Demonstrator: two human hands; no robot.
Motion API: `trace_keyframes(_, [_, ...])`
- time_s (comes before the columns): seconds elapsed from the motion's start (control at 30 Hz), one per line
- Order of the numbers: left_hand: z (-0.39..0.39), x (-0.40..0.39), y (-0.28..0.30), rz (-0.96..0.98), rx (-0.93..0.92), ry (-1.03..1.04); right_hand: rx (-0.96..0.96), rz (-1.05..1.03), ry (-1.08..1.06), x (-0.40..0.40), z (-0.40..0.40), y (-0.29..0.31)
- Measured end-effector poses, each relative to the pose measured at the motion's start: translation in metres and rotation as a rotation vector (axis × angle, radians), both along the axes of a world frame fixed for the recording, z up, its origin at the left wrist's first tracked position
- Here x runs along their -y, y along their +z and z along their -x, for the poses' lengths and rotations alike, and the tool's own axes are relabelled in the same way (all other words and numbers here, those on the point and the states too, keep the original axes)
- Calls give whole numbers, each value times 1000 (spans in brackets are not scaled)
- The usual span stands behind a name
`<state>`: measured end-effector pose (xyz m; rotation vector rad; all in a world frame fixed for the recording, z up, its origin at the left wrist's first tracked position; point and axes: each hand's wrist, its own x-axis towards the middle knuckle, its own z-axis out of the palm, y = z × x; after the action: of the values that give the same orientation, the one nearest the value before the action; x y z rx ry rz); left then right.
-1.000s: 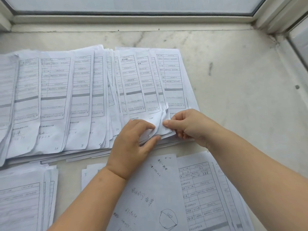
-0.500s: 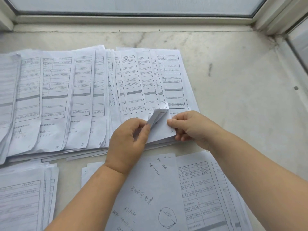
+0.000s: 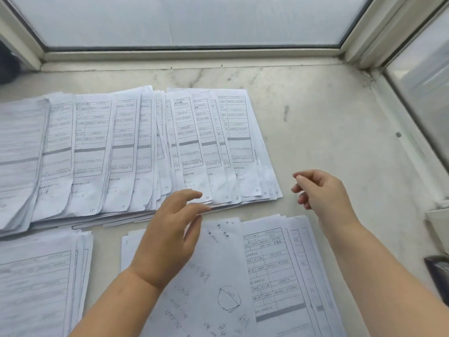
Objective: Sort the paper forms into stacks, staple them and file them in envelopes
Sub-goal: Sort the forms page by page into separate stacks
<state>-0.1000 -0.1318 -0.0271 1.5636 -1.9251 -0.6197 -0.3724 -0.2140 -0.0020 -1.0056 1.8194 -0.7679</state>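
The paper forms (image 3: 136, 152) lay fanned in a long overlapping row on the marble sill (image 3: 328, 122), with two more stacks in front, near the person. The left hand (image 3: 170, 234) was relaxed, fingers straight, its fingertips touching the near edge of the row. The right hand (image 3: 320, 193) hovered just beside the row's right end, fingers loosely curled, holding nothing
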Motion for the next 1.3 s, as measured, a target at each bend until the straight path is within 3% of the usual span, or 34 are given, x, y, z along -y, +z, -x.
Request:
trace_keyframes(0.23, [-89, -112, 24, -43, 42, 228, -9, -86, 272, -115, -60, 10])
trace_keyframes(0.43, [-157, -202, 2, -128, 86, 250, 85, -209, 537, -216, -165, 11])
trace_keyframes(0.53, [-178, -241, -3, -163, 97, 189, 21, -258, 616, -260, -213, 6])
trace_keyframes(0.7, [-193, -299, -9, -238, 35, 38, -94, -339, 559, -309, -255, -5])
trace_keyframes(0.83, [-198, -319, -17, -256, 24, -18, 36, -458, 474, -325, -268, -2])
trace_keyframes(1.03, [-199, -319, -24, -230, -79, -13, 213, -499, 527, -333, -265, -2])
trace_keyframes(1.17, [-202, -320, -27, -258, -193, 34, 312, -458, 534, -337, -261, -8])
trace_keyframes(1.3, [-201, -321, -29, -222, -191, 49, 305, -374, 480, -340, -265, -17])
